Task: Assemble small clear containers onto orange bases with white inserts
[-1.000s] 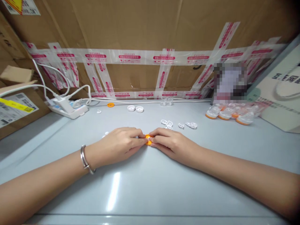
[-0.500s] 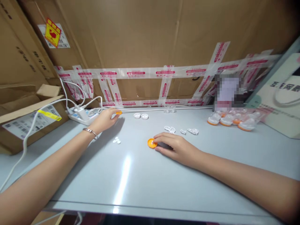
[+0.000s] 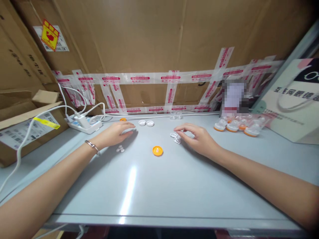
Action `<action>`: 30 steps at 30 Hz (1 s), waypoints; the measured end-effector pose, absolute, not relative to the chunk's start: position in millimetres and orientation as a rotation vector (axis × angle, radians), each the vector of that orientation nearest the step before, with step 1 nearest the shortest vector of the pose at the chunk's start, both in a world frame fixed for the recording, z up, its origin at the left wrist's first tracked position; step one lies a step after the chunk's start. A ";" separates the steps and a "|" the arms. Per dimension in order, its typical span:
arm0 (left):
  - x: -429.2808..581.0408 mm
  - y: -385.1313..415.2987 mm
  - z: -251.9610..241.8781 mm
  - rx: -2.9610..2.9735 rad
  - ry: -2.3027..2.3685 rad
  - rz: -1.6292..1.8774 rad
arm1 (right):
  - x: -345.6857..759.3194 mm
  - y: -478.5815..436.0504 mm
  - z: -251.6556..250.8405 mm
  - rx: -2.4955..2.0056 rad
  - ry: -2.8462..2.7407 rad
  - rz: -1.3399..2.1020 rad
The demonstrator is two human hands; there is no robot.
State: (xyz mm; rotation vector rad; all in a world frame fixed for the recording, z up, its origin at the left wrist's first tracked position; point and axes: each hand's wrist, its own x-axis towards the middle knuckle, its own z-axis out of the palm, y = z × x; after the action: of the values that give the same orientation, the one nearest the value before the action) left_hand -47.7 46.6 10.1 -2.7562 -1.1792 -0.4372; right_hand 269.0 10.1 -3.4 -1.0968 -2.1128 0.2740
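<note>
My left hand [image 3: 120, 132] hovers over the left part of the table with its fingers apart and holds nothing. Behind it lies a small orange ring [image 3: 123, 119], and small white discs [image 3: 120, 149] lie just below it. My right hand [image 3: 196, 136] has thumb and index finger pinched at small white openwork plastic pieces [image 3: 176, 136]; the fingertips partly cover them. Between the hands, an orange round base [image 3: 157, 151] with a pale peg at its centre rests on the table. Two white round caps [image 3: 146, 123] sit farther back.
Clear-domed pieces with orange bases [image 3: 233, 125] stand at the back right beside a paper bag [image 3: 294, 103]. Clear parts [image 3: 176, 115] lie near the cardboard wall. A white power strip [image 3: 86, 125] with cables and an open carton [image 3: 27, 127] occupy the left.
My left hand has let go of the orange ring and moved right. My right hand has left the orange base and moved up and right to the white openwork pieces.
</note>
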 end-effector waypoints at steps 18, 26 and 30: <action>-82.6 38.5 45.7 -3.121 -1.661 0.209 | 269.3 12.4 -6.4 -1.133 -2.181 0.363; -68.3 38.3 38.5 -3.217 -1.701 0.221 | 252.4 -7.8 -8.3 -0.955 -2.260 0.428; -72.1 41.0 36.4 -3.245 -1.716 0.207 | 240.0 -19.8 -10.3 -0.871 -2.332 0.484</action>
State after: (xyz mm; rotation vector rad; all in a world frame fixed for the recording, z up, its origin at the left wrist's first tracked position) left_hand -72.1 41.0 36.4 -3.2450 -1.7161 0.2070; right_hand 240.0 -19.8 -10.3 -0.8708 -2.3325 0.4843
